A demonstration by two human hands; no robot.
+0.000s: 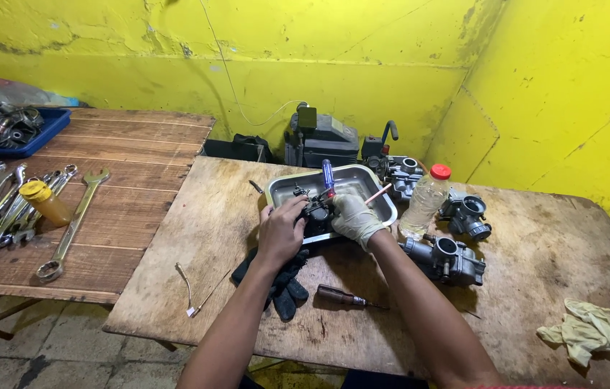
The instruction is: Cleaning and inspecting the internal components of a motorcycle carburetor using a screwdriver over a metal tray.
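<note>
Over the metal tray (380, 209) on the counter (535, 266), my bare left hand (281, 232) grips a small carburetor (316, 210) while my gloved right hand (353, 218) clamps a blue-handled screwdriver (328, 177).

A tray (384, 209) sits mid-frame on the bench (521, 288), bottle (424, 202) right of it, wrenches (9, 209) far left, perhaps overlapping.

Both hands (281, 229) (353, 216) on carburetor (316, 210) over metal tray (384, 205)
</note>
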